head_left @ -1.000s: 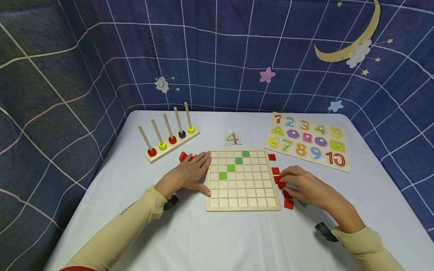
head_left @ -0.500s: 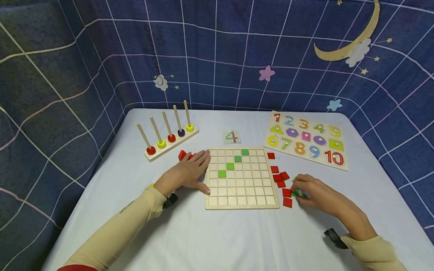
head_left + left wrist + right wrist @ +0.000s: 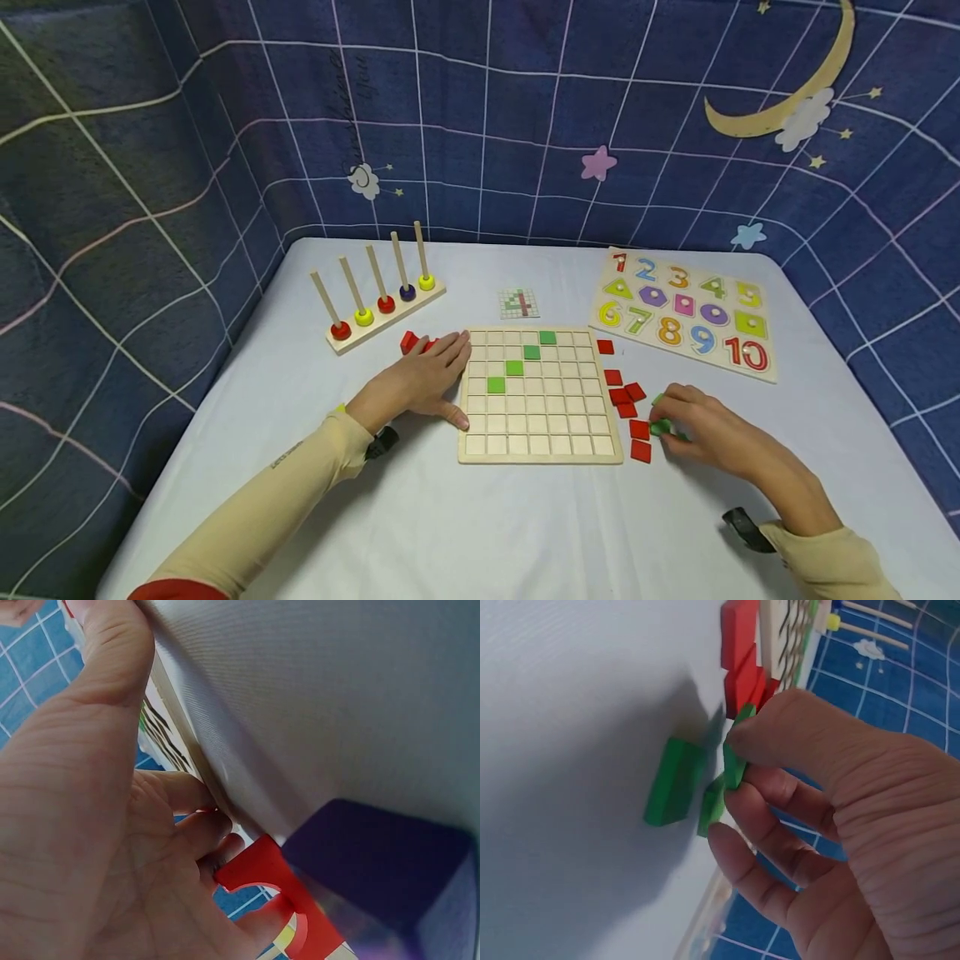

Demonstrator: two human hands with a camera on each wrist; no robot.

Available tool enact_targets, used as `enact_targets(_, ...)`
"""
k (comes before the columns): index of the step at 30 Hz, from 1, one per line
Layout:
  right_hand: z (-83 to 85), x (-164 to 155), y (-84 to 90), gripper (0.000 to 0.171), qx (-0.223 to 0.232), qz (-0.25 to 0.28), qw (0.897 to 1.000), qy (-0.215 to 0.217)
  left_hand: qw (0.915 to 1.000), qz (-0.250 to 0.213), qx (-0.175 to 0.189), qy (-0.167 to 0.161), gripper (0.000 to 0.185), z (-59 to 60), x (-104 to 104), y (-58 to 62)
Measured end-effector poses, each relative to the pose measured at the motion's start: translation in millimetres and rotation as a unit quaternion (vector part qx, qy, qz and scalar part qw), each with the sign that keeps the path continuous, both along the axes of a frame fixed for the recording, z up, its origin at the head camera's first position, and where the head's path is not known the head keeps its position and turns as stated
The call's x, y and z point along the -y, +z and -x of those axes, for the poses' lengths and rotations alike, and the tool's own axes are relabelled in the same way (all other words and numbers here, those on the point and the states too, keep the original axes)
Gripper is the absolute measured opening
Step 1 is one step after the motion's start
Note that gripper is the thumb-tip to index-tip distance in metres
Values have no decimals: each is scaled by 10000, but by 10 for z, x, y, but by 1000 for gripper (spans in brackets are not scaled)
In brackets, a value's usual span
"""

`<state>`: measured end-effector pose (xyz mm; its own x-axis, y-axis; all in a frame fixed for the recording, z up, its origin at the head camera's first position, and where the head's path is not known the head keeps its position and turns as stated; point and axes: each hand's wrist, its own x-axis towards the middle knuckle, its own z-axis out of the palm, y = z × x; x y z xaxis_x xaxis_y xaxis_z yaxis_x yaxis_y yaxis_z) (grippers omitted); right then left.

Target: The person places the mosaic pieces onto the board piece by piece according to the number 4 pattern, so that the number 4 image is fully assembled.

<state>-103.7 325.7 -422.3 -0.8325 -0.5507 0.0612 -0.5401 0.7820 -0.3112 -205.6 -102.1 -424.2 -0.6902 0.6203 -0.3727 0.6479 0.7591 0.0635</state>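
In the head view, my left hand (image 3: 427, 375) rests along the left edge of the wooden grid board (image 3: 558, 404), thumb and fingers spread. A red block with an arched cutout (image 3: 255, 861) lies by its fingers in the left wrist view. Several green tiles (image 3: 513, 368) form a diagonal in the board's cells. To the right of the board, my right hand (image 3: 708, 429) pinches a green square tile (image 3: 739, 750) between thumb and fingers. Below that tile, a green piece (image 3: 669, 784) lies on the white cloth, with another green piece (image 3: 711, 806) near the fingertips.
Several red tiles (image 3: 640, 430) lie loosely along the board's right side. Behind the board is a small patterned grid card (image 3: 518, 303). A peg stand with coloured rings (image 3: 386, 317) stands back left; a number and shape puzzle (image 3: 682, 312) lies back right.
My right hand has left the red tiles, moving right and slightly towards me to the green pieces, and now pinches one. Red tiles it covered are visible. The left hand has stayed put.
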Motion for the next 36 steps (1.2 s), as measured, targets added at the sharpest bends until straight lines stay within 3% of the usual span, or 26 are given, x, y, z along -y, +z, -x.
enact_targets(5,4,31,17,28,-148,174,9997,97,10000,-5,-34,-31,129,-1,-6,4)
enact_targets(11,68,178,11,29,-431,414,9969,513,10000,-29,24,6,129,-15,-6,31)
enact_targets(14,114,284,26,28,-333,497,9960,666,10000,-24,34,23,129,-17,-8,33)
enact_targets(24,328,775,106,15,-75,104,9948,1009,10000,-57,18,41,128,-20,-16,29)
enact_targets(31,468,1081,101,13,-483,114,9874,1502,10000,21,60,76,128,-30,-14,33)
enact_targets(36,539,1298,90,12,-485,231,9835,1728,9999,79,43,77,129,-12,-16,38)
